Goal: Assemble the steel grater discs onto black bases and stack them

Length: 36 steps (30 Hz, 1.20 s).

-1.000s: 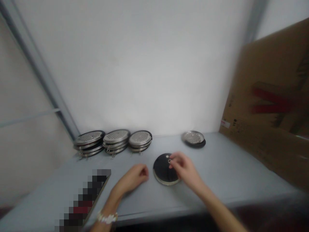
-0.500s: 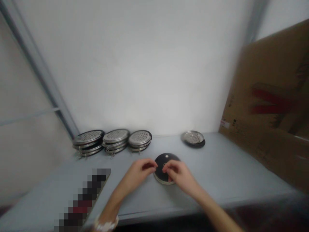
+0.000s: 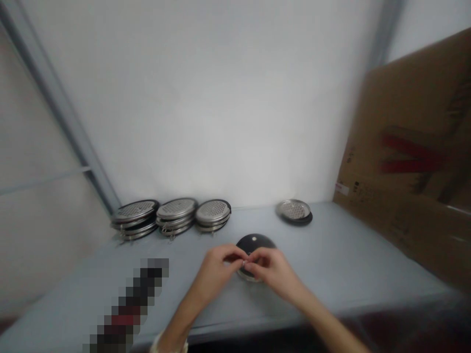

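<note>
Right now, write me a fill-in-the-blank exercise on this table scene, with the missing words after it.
The left hand and the right hand meet over a round ____ disc.
Behind them, ____ stacks of perforated metal discs lie along the wall.
A brown cardboard sheet leans at the ____ end of the grey table, as the person sees it.

Missing words: black; three; right.

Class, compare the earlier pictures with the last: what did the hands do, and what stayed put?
The left hand moved right to meet the right hand over the black disc; together they pinch a small metal ring. The stacks of perforated steel discs stayed put.
</note>
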Available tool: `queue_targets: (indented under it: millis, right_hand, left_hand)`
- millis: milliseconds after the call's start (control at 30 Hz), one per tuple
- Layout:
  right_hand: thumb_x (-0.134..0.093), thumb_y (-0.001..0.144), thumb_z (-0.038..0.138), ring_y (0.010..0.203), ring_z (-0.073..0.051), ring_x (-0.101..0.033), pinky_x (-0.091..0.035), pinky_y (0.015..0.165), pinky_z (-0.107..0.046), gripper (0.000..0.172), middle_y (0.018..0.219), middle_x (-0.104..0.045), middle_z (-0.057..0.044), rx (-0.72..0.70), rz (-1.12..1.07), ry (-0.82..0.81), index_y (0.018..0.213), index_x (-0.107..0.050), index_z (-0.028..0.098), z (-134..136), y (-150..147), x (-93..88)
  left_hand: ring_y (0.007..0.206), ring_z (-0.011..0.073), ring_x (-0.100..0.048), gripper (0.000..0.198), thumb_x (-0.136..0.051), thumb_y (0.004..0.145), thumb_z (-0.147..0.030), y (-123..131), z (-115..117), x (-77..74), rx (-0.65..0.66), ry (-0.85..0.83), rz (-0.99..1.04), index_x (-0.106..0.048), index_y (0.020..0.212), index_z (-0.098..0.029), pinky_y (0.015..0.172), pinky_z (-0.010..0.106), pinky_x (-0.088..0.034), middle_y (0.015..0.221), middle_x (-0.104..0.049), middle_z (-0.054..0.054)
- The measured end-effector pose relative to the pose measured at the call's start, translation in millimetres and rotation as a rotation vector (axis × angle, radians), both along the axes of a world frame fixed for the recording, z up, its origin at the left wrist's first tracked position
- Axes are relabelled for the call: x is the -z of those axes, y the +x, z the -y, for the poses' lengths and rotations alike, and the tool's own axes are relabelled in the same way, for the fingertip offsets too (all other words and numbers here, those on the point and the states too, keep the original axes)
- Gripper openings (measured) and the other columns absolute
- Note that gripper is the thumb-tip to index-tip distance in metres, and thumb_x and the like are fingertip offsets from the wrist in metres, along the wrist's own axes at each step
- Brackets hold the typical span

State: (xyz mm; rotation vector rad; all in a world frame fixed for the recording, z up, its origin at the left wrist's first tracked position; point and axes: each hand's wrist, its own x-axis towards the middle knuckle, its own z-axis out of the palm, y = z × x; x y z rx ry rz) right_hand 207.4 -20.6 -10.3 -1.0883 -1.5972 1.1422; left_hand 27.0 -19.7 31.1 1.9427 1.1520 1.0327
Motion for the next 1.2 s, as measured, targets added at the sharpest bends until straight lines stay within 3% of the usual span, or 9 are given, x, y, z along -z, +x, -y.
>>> queue_targets:
  millis: [133, 333, 467, 600, 833, 1200]
  right_hand:
    - [-0.074, 0.078, 0.037, 0.052, -0.011, -0.049, -0.033, 0.049, -0.022, 0.025, 0.057, -0.058, 0.002, 0.040, 0.015, -0.005, 0.083, -0.075, 0.013, -1, -1, 1.0]
    - [-0.075, 0.078, 0.035, 0.053, -0.012, -0.051, -0.036, 0.050, -0.021, 0.021, 0.056, -0.061, 0.002, 0.065, 0.007, 0.019, 0.083, -0.075, 0.014, -3, 0, 0.8]
    - [-0.073, 0.082, 0.034, 0.054, -0.013, -0.054, -0.038, 0.051, -0.022, 0.020, 0.057, -0.063, 0.000, 0.104, 0.051, 0.062, 0.077, -0.074, 0.015, -2, 2, -2.2]
    - [-0.072, 0.085, 0.028, 0.058, -0.013, -0.055, -0.040, 0.055, -0.023, 0.014, 0.065, -0.065, 0.000, 0.143, 0.112, 0.249, 0.076, -0.072, 0.017, -1, 8, -5.8]
    - [-0.061, 0.095, 0.024, 0.075, -0.016, -0.063, -0.048, 0.068, -0.026, 0.011, 0.085, -0.068, -0.004, 0.053, 0.227, 0.599, 0.089, -0.069, 0.019, 0, 16, -1.5]
    - [-0.056, 0.098, 0.026, 0.086, -0.019, -0.067, -0.053, 0.078, -0.030, 0.016, 0.096, -0.071, -0.008, 0.040, 0.198, 0.569, 0.099, -0.071, 0.021, 5, 13, -10.4]
  left_hand:
    - [0.073, 0.0188, -0.070, 0.009, -0.065, 0.076, -0.020, 4, 2, 2.9, -0.040, 0.001, 0.016, -0.074, 0.076, -0.019, 0.074, 0.026, -0.053, 0.076, -0.075, 0.002]
    - [0.081, 0.0198, -0.071, 0.018, -0.062, 0.080, -0.022, 5, 2, 4.2, -0.035, 0.107, -0.014, -0.080, 0.079, -0.021, 0.076, 0.026, -0.052, 0.084, -0.077, 0.005]
    - [0.083, 0.0208, -0.071, 0.021, -0.059, 0.086, -0.028, 6, 3, 3.8, 0.003, 0.004, 0.029, -0.079, 0.087, -0.019, 0.078, 0.027, -0.053, 0.087, -0.078, 0.006]
    - [0.082, 0.0223, -0.072, 0.022, -0.060, 0.087, -0.033, 6, 6, 1.6, 0.000, -0.067, 0.035, -0.074, 0.087, -0.016, 0.077, 0.028, -0.054, 0.086, -0.077, 0.008]
    - [0.072, 0.0165, -0.067, 0.011, -0.061, 0.086, -0.025, 7, 15, -5.6, 0.005, 0.031, -0.113, -0.070, 0.084, -0.019, 0.068, 0.023, -0.050, 0.077, -0.073, 0.001]
    - [0.067, 0.0154, -0.069, 0.008, -0.062, 0.083, -0.023, 9, 14, -3.5, -0.055, 0.113, -0.029, -0.067, 0.077, -0.019, 0.067, 0.023, -0.054, 0.072, -0.073, 0.000]
